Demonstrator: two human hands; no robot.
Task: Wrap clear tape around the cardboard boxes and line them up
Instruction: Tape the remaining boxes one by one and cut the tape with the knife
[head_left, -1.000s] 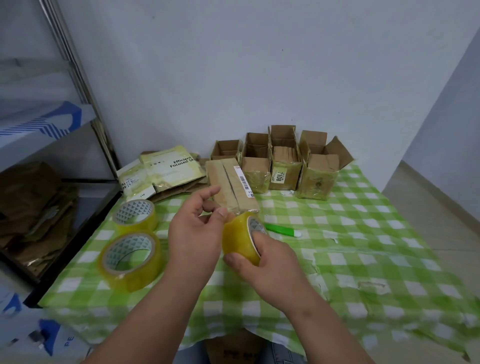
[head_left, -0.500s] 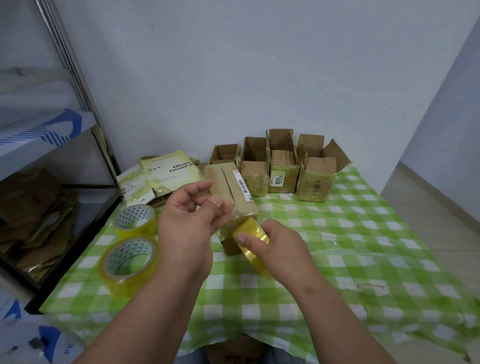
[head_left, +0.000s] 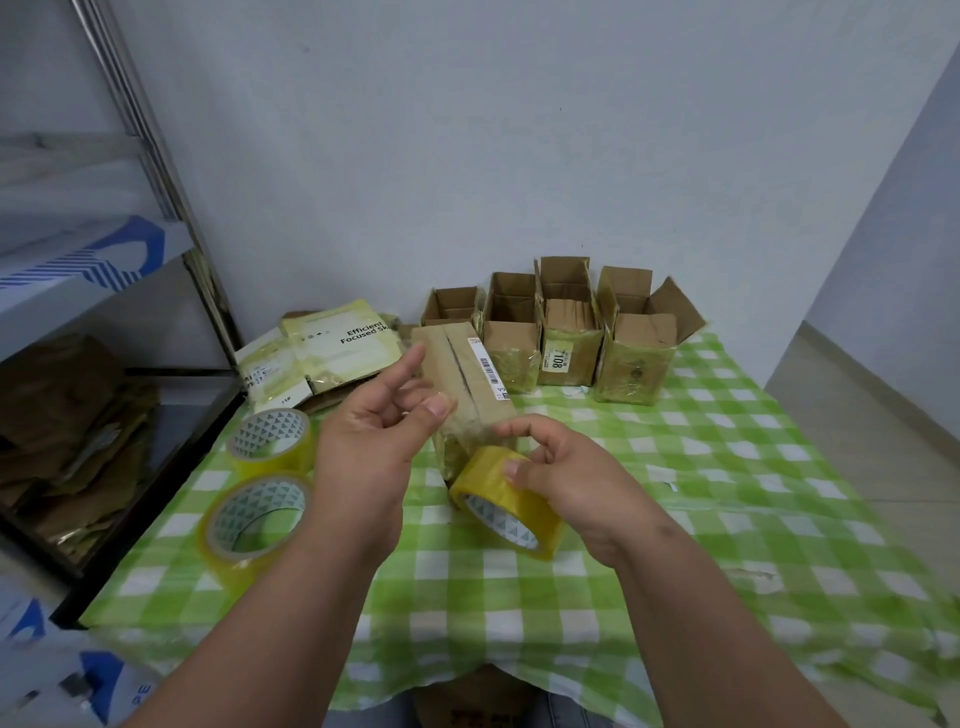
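My right hand (head_left: 571, 480) grips a yellowish roll of clear tape (head_left: 498, 499) just above the table, in front of a long closed cardboard box (head_left: 467, 379) with a barcode label. My left hand (head_left: 371, 441) is raised left of that box, thumb and fingers pinching the tape's free end. A shiny strip of tape (head_left: 467, 436) stretches from it to the roll, across the box's near end. Several open-topped boxes, their sides wrapped in tape, stand in a row at the back (head_left: 569, 348).
Two spare tape rolls (head_left: 270, 441) (head_left: 254, 519) lie on the left of the green checked tablecloth (head_left: 727, 467). Flattened packaging (head_left: 337, 353) lies at the back left. A metal shelf (head_left: 156, 171) with stacked cardboard stands left of the table; floor lies to the right.
The roll has dropped lower and turned in my right hand, and my hands have drawn apart, pulling out a strip of tape. A green object beside the box is no longer in view.
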